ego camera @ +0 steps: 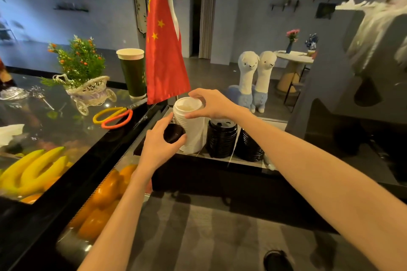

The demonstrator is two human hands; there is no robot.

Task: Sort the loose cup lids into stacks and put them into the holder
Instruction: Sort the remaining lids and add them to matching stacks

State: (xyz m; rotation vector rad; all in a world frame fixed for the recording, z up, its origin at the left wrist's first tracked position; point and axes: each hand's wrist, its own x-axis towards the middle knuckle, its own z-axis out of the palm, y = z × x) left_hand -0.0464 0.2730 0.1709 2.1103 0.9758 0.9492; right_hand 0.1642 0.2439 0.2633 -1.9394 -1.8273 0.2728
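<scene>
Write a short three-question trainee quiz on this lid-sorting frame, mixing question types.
1. True or false: the right hand grips the top of the white lid stack.
2. What does the left hand hold? A) scissors B) a black lid C) a banana
3. How many black lid stacks stand right of the white one?

Key: 1 true; 2 B; 3 two.

Glossy glass counter [72, 138] — ribbed white plastic lids [193, 129], shiny black ones [222, 140].
</scene>
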